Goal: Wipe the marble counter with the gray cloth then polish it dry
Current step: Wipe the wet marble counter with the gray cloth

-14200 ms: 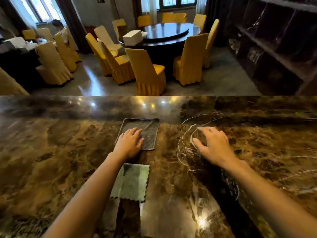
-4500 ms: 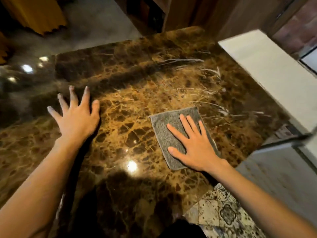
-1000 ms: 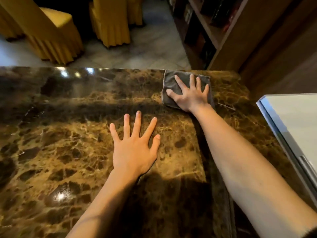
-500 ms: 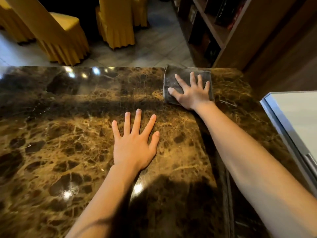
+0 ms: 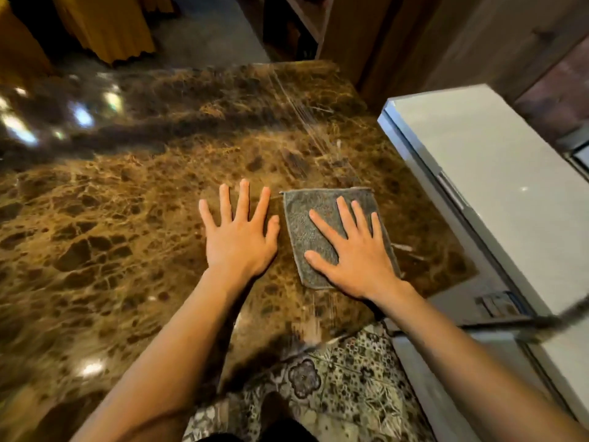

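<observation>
The gray cloth (image 5: 306, 224) lies flat on the brown marble counter (image 5: 127, 218), near its right end and close to the front edge. My right hand (image 5: 353, 250) presses flat on the cloth with the fingers spread, covering its lower right part. My left hand (image 5: 239, 234) rests palm down on the bare marble just left of the cloth, fingers apart, holding nothing. Faint wet streaks run on the marble from the far edge down toward the cloth.
A white appliance top (image 5: 497, 186) stands right of the counter's end. Patterned floor tiles (image 5: 334, 384) show below the front edge. Yellow-covered chairs (image 5: 105, 23) and a dark wooden shelf unit (image 5: 302, 20) lie beyond the far edge.
My right hand has dragged the cloth from the far right corner back toward the front edge. The view has tilted down and right; my left hand stays flat on the marble.
</observation>
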{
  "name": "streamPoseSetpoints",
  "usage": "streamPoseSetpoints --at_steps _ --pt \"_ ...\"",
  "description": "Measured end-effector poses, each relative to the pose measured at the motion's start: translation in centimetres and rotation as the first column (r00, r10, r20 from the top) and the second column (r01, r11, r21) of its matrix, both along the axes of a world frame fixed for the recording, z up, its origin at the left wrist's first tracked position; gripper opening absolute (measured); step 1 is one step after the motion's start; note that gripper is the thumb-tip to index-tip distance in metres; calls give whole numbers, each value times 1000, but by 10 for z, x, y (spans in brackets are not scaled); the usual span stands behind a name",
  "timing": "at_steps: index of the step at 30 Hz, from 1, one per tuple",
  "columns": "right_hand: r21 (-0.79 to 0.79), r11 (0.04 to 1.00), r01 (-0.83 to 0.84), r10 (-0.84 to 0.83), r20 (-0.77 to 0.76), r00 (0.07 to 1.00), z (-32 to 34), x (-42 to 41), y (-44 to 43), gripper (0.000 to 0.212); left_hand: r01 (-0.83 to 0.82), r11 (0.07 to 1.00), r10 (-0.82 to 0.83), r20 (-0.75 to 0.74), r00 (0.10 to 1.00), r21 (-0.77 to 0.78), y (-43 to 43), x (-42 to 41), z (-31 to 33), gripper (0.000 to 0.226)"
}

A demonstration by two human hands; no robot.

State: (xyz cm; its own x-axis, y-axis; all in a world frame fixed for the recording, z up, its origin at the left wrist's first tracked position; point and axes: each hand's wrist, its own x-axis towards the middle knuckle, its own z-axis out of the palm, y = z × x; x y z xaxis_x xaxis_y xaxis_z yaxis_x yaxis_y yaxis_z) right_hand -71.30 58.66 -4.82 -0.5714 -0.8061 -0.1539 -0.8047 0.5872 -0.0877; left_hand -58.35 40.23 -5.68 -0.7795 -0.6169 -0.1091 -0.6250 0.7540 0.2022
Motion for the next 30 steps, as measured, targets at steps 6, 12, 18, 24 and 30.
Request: streamPoseSetpoints --at_steps 6,12,18,24,30 --pt "-42 995 93 -94 -14 995 -3 48 71 73 31 999 -31 -1 1000 9 16 0 1 66" --pt "-18 991 134 -134 8 991 0 31 57 77 40 999 -40 4 999 17 9 -17 5 66" --pt "-4 995 101 -101 41 994 2 -54 -15 79 -12 1000 12 2 1000 14 -8 -46 3 65" --pt "-1 1000 10 -10 46 999 1 -156 -124 82 -117 993 117 -15 993 16 -32 -82 0 63" --pt "40 999 -33 33 21 999 -3 -237 -256 85 -241 971 241 -8 971 1 -57 -118 -2 61"
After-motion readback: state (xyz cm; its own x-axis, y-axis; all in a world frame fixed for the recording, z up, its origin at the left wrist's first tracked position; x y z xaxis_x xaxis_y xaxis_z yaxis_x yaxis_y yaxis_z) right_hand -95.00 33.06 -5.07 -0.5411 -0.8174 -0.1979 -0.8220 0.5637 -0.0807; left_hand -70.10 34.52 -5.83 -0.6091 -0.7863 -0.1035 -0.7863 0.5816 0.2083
